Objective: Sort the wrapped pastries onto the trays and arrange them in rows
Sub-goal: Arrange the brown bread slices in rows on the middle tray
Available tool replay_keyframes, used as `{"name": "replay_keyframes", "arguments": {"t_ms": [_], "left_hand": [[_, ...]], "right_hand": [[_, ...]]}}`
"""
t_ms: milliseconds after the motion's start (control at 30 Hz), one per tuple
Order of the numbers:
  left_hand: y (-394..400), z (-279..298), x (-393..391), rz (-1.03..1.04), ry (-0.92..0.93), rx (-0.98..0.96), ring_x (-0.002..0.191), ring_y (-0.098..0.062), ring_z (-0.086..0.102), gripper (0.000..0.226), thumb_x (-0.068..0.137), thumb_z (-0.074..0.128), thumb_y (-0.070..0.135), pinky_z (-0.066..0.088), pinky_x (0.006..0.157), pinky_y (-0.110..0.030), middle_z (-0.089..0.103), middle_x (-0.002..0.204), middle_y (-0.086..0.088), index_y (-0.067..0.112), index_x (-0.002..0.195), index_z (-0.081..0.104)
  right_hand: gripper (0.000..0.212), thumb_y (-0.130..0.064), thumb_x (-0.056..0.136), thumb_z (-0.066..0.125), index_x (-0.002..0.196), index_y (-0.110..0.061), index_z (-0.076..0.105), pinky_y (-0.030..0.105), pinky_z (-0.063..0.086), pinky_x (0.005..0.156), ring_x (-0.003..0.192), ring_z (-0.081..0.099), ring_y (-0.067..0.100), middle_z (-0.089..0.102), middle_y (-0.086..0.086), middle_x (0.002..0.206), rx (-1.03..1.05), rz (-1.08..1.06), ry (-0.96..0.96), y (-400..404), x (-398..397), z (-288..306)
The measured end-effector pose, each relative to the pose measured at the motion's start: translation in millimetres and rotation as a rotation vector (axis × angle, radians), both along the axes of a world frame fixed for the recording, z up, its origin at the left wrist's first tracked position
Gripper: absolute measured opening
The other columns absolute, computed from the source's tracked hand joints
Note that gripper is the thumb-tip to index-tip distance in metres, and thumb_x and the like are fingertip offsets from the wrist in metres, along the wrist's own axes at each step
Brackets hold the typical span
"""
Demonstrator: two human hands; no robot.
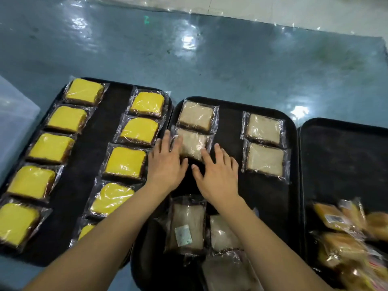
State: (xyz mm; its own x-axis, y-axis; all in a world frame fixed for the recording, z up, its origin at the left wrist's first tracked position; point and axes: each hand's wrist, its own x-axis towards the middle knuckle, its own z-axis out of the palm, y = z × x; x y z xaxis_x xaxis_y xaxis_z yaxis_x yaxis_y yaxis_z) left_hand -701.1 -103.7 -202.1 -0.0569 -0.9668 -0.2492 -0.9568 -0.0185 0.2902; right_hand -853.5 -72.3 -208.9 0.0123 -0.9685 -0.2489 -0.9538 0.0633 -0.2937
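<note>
- Nearest, loose pale wrapped pastries (188,225) lie unsorted at the near end of the middle black tray (231,127); orange-brown wrapped buns (340,232) pile on the right tray (344,143).
- Further on, the left hand (165,162) and right hand (218,175) lie flat, fingers spread and straight, touching a pale wrapped pastry (194,143) in that tray's left row.
- Leftward, yellow-topped wrapped pastries (126,161) fill two rows on the left tray (117,97).
- Beyond the trays stretches a glossy blue-green surface (210,59) with light glare.
</note>
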Motion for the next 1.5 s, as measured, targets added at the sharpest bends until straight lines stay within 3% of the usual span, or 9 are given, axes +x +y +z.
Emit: {"name": "replay_keyframes", "arguments": {"t_ms": [100, 300, 533, 667, 833, 967, 1067, 1267, 1500], "left_hand": [[3, -21, 9, -0.124, -0.124, 0.055, 0.153, -0.033, 0.008, 0.066, 0.101, 0.039, 0.049, 0.015, 0.121, -0.052, -0.002, 0.169, -0.004, 0.030, 0.159, 0.015], [3, -19, 14, -0.177, -0.113, 0.030, 0.152, -0.036, 0.013, 0.064, 0.100, 0.041, 0.046, 0.017, 0.120, -0.053, 0.006, 0.168, -0.006, 0.029, 0.158, 0.020], [65, 9, -12, -0.327, 0.050, -0.175, 0.133, -0.034, 0.044, 0.048, 0.092, 0.054, 0.029, 0.038, 0.106, -0.050, 0.052, 0.142, -0.005, 0.022, 0.140, 0.052], [137, 6, -33, -0.585, 0.073, -0.197, 0.123, -0.033, 0.053, 0.041, 0.088, 0.043, 0.037, 0.039, 0.104, -0.047, 0.065, 0.123, -0.001, 0.021, 0.119, 0.066], [183, -4, -35, -0.598, 0.117, -0.197, 0.123, -0.031, 0.052, 0.035, 0.088, 0.057, 0.032, 0.039, 0.107, -0.043, 0.061, 0.127, -0.003, 0.026, 0.122, 0.064], [186, 3, -30, -0.543, 0.132, -0.133, 0.135, -0.030, 0.041, 0.062, 0.085, 0.068, 0.036, 0.032, 0.114, -0.045, 0.044, 0.150, -0.005, 0.027, 0.143, 0.047], [177, 7, -34, -0.525, 0.176, -0.068, 0.137, -0.027, 0.037, 0.073, 0.086, 0.065, 0.048, 0.028, 0.116, -0.043, 0.044, 0.150, 0.000, 0.028, 0.150, 0.037], [176, 14, -56, -0.653, 0.215, -0.033, 0.099, -0.018, 0.053, 0.041, 0.089, 0.039, 0.056, 0.036, 0.093, -0.035, 0.065, 0.097, 0.014, 0.032, 0.115, 0.060], [219, 13, -70, -0.809, 0.263, -0.227, 0.085, -0.015, 0.052, 0.020, 0.088, 0.049, 0.040, 0.032, 0.083, -0.030, 0.062, 0.086, 0.015, 0.031, 0.085, 0.067]], "right_hand": [[0.070, -0.058, 0.102, 0.035, 0.162, -0.027, 0.018, 0.052, 0.011, 0.125, 0.153, 0.021, 0.028, 0.022, 0.010, 0.167, 0.028, 0.035, 0.004, -3, 7, -22], [0.064, -0.052, 0.103, 0.039, 0.161, -0.029, 0.023, 0.049, 0.015, 0.125, 0.150, 0.028, 0.026, 0.035, 0.005, 0.163, -0.072, 0.065, -0.029, 5, -14, -15], [0.043, -0.034, 0.100, 0.051, 0.143, -0.026, 0.049, 0.050, 0.038, 0.105, 0.123, 0.053, 0.029, 0.059, 0.005, 0.133, -0.120, -0.252, -0.120, 65, -79, 20], [0.034, -0.048, 0.096, 0.055, 0.124, -0.030, 0.056, 0.049, 0.044, 0.096, 0.107, 0.061, 0.029, 0.067, -0.003, 0.108, 0.002, -0.412, -0.112, 129, -96, 30], [0.023, -0.034, 0.093, 0.069, 0.115, -0.034, 0.063, 0.044, 0.054, 0.093, 0.095, 0.069, 0.011, 0.071, -0.014, 0.095, 0.046, -0.590, -0.523, 179, -93, 25], [0.026, -0.009, 0.095, 0.069, 0.114, -0.026, 0.066, 0.026, 0.059, 0.079, 0.094, 0.073, 0.009, 0.076, -0.001, 0.104, -0.034, -0.750, -0.921, 191, -97, 27], [0.021, -0.009, 0.097, 0.066, 0.111, -0.024, 0.069, 0.028, 0.059, 0.080, 0.093, 0.072, 0.010, 0.077, -0.001, 0.100, -0.019, -0.768, -0.981, 191, -108, 33], [0.021, -0.025, 0.099, 0.065, 0.119, -0.027, 0.073, 0.022, 0.052, 0.091, 0.104, 0.067, 0.005, 0.073, -0.009, 0.108, 0.000, -0.719, -0.853, 185, -134, 36], [0.032, -0.039, 0.095, 0.060, 0.124, -0.025, 0.059, 0.043, 0.051, 0.092, 0.104, 0.057, 0.019, 0.057, -0.001, 0.113, -0.099, -0.782, -0.292, 216, -129, 46]]}}
